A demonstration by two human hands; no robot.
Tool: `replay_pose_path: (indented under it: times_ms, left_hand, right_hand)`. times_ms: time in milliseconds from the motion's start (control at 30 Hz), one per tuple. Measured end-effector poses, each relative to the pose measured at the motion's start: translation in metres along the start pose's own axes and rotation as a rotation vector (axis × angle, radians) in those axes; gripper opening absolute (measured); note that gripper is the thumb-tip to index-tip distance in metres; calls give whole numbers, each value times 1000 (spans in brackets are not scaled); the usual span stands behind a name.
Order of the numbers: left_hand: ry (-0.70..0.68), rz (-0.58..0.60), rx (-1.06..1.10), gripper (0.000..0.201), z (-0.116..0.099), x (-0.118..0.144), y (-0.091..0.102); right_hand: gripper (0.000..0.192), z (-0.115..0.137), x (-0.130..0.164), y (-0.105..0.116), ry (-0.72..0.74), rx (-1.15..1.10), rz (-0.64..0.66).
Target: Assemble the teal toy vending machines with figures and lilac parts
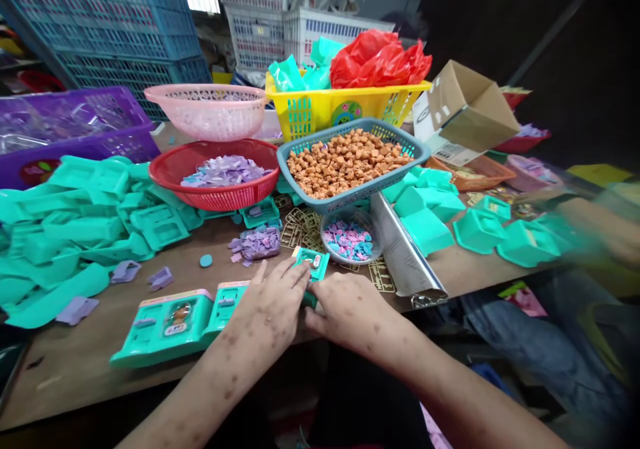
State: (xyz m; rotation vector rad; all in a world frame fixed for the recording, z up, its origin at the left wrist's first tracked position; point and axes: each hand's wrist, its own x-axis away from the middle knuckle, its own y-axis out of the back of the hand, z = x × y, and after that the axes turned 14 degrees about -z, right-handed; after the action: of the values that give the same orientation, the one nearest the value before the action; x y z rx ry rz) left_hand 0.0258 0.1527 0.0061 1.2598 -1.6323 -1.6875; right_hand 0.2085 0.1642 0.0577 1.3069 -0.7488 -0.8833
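Both of my hands meet on a small teal plastic toy part near the table's front edge. My left hand grips its left side with the fingers curled over it. My right hand holds the right side from below. Two finished-looking teal toy units with pink tops lie flat just left of my left hand. A small clear bowl of pink and blue bits stands right behind the held part, with gold-coloured sprues lying beside it.
A heap of teal shells fills the left. A red basket of purple pieces, a blue basket of orange pieces, a pink colander and a yellow basket stand behind. Another person's blurred arm reaches in at right.
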Motion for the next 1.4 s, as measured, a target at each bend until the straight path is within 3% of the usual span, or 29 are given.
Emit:
replay_pose_path:
  times_ms: [200,367,467,567,700,967,1200,1400]
  left_hand:
    - [10,2,25,67,1,5,-2]
    - [10,-5,-53,84,-4,18,8]
    - [15,-134,-110,80,-6,26,10]
    - [60,-296,-116,59,-9,32,8]
    - [70,-373,-119,53,-13,39,3]
    - [65,-319,-144,60,-11,38,-12]
    - [45,-293,-35,52,0,27,-3]
    - [61,-303,2,39,1,16,6]
  right_hand:
    - [36,0,-7,0,11,-10,-4]
    - [37,1,-4,2,52,-8,-70]
    - [32,-5,2,5,50,-19,-138]
    - [37,-16,8,5,-6,-49,-228]
    - [49,-30,11,-5,-37,-95,-263]
    - [47,-33,8,-28,23,-84,-268]
    - [41,-29,-3,-18,113,-16,-175]
    - [48,-31,-5,-9,75,-84,-155]
